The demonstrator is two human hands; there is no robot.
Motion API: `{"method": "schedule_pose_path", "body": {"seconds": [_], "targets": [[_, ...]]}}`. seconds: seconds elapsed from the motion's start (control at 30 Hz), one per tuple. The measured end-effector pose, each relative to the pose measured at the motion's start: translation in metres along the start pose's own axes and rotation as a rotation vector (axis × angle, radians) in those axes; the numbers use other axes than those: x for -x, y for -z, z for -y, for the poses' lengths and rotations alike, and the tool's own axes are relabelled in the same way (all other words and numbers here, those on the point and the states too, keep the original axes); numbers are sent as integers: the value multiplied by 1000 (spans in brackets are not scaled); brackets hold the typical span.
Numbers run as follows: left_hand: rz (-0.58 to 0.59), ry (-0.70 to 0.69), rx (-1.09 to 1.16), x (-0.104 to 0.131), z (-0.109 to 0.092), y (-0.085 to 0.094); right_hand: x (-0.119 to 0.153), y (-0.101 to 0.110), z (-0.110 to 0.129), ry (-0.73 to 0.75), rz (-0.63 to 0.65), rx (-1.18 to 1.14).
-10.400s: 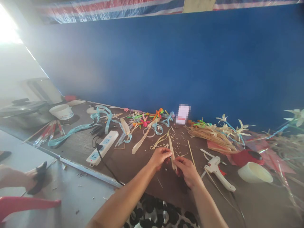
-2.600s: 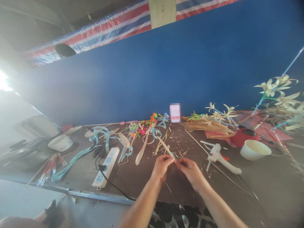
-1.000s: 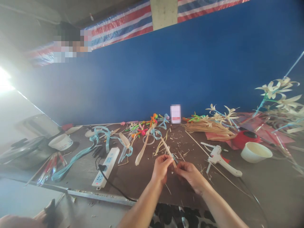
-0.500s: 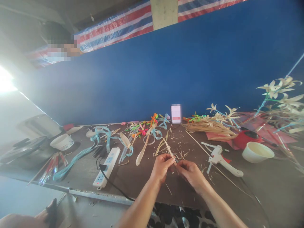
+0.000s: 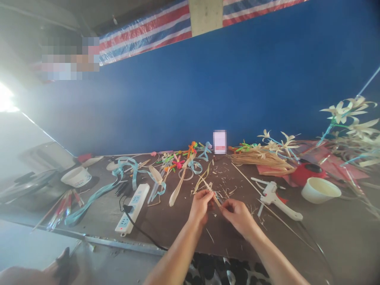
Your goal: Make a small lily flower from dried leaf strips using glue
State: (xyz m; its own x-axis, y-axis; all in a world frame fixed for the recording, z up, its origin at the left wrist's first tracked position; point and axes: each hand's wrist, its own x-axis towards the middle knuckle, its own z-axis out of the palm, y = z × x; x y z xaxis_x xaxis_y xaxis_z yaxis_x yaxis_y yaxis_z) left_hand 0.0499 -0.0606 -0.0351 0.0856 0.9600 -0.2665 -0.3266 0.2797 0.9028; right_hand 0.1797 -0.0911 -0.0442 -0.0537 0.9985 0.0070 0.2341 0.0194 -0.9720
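Between my hands runs a pale strip of dried husk (image 5: 209, 187), slanting from upper left to lower right just above the brown table (image 5: 190, 237). My left hand (image 5: 202, 206) pinches it near its middle, thumb on top. The fingers of my right hand (image 5: 235, 212) are closed on its lower end. Something thin and bluish shows behind the strip near the left fingers, too small to make out. More husk strips (image 5: 201, 180) and small scraps (image 5: 227, 190) lie just beyond my hands. To the right rests a white glue gun (image 5: 274, 200).
A white power strip (image 5: 133, 209) with a plugged-in black cable lies left. Blue ribbon (image 5: 97, 196), colourful pipe-cleaner pieces (image 5: 178, 161) and a bowl (image 5: 76, 177) are beyond it. At right are a husk bundle (image 5: 261, 160), a cream tub (image 5: 321, 190) and husk flowers (image 5: 341, 112).
My hands have drawn slightly apart along the husk strip, so more of it shows between them. My right hand sits a little lower on it. The view has shifted slightly.
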Motion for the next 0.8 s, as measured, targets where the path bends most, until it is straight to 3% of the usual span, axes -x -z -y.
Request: {"method": "schedule_pose_path", "body": {"seconds": [0.23, 0.37, 0.57, 0.7, 0.8], "targets": [[-13, 164, 225, -9, 6, 6, 2, -4, -1, -80, 56, -94], [-22, 172, 241, -8, 7, 8, 2, -2, -2, -28, -42, 39], [52, 141, 38, 13, 18, -2, 2, 2, 2, 185, -306, 404], [11, 15, -34, 20, 17, -11, 3, 2, 1, 433, -279, 688], [-43, 9, -22, 18, 12, -12, 5, 3, 1, 524, -226, 810]]}}
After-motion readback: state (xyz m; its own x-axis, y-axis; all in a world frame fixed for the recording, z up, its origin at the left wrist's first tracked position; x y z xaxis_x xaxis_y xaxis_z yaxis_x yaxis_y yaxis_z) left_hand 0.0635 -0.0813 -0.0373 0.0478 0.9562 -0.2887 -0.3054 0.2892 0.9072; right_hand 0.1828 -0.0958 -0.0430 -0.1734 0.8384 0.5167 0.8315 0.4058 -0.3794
